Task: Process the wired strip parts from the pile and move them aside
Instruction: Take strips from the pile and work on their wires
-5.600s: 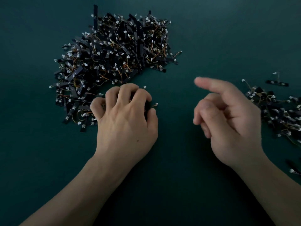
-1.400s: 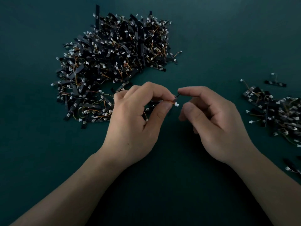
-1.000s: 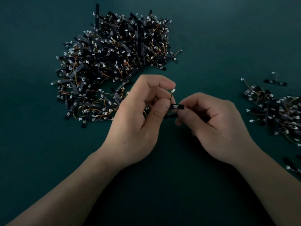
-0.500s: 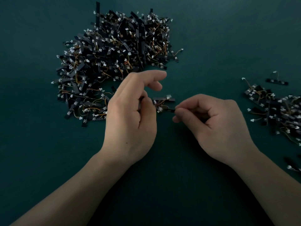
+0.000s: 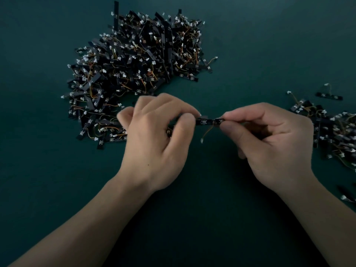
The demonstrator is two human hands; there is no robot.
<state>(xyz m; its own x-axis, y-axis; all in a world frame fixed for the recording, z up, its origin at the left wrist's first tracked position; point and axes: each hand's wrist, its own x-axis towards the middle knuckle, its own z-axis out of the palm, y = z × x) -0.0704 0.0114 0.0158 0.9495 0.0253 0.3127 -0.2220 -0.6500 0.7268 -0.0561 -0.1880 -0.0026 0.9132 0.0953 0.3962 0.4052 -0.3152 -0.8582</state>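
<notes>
A big pile of black wired strip parts (image 5: 134,74) with white connectors and orange wires lies at the upper left. Between my hands a single black strip part (image 5: 209,121) is held level above the table, a thin wire with a white connector dangling below it. My left hand (image 5: 158,139) pinches its left end with thumb and forefinger. My right hand (image 5: 269,139) pinches its right end the same way. More parts seem tucked in my left palm, mostly hidden.
A smaller heap of strip parts (image 5: 331,130) spreads at the right edge, with one loose strip (image 5: 329,96) behind it and another piece (image 5: 346,195) near the lower right. The dark green table surface (image 5: 250,45) surrounds both heaps.
My left hand has closed its fingers onto the strip's left end. The strip now sits straight and level between both hands, its wire hanging down. Both hands have moved slightly to the right.
</notes>
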